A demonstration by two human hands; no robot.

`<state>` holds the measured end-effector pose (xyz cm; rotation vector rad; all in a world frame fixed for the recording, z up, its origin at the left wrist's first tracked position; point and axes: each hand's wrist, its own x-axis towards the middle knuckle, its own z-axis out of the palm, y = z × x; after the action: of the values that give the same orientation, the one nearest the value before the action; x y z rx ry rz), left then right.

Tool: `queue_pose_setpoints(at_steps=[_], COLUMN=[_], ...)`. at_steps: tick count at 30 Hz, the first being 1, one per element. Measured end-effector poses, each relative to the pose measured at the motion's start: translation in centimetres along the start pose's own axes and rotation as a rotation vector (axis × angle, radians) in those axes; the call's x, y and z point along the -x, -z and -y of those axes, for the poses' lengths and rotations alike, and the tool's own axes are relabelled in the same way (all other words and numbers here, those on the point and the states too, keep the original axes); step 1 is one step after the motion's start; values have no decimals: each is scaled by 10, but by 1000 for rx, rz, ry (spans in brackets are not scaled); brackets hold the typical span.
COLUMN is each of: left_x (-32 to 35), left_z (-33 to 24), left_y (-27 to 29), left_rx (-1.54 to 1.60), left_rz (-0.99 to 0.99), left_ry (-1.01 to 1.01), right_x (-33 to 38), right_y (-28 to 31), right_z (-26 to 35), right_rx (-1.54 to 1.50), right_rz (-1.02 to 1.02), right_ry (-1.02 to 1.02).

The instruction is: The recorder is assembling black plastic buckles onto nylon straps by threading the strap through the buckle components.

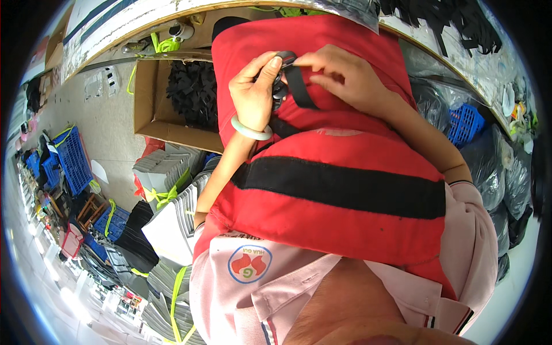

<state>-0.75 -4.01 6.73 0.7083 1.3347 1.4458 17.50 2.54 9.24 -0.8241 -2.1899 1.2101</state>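
Note:
Over my red-covered lap, my left hand [254, 86] is closed around several small black pieces that look like plastic buckles [279, 89], its thumb pressed on top. A short black webbing strap [301, 89] comes from the uppermost piece and loops downward. My right hand [348, 77] has its fingers curled, the fingertips at the strap where it meets that piece. How the strap is threaded there is too small to tell. More black strap [282, 127] lies on the red apron [333, 230] below my left hand.
Left of my lap, an open cardboard box [144, 98] holds a heap of black strap pieces [192, 89]. Stacked grey panels [164, 172] tied with yellow-green bands stand nearby. A worktable edge [397, 26] curves ahead, bearing black straps [454, 23]. Plastic bags [486, 164] and a blue basket [466, 123] are on the right.

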Motion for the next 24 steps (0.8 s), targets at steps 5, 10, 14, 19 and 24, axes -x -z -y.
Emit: queue_pose_setpoints(at_steps=[5,10,14,19,24], left_x=[-2,-4,-6,-8,-7], left_z=[7,7,10,10,5], left_y=[1,0,0,-1,-1], left_rx=[50,-74,-39,-50,25], left_rz=[-60,-74,-69,-89,-69], left_ry=[10,-90,-74,-62,19], right_x=[5,-3,-2,-4,-4], right_y=[-2,-4,-8,-14,-8], right_z=[1,18,15,11,12], right_rx=[11,-97,138,18,-306], right_rz=[193,146,168,141,114], right_ry=[209,44,119,179,-385])
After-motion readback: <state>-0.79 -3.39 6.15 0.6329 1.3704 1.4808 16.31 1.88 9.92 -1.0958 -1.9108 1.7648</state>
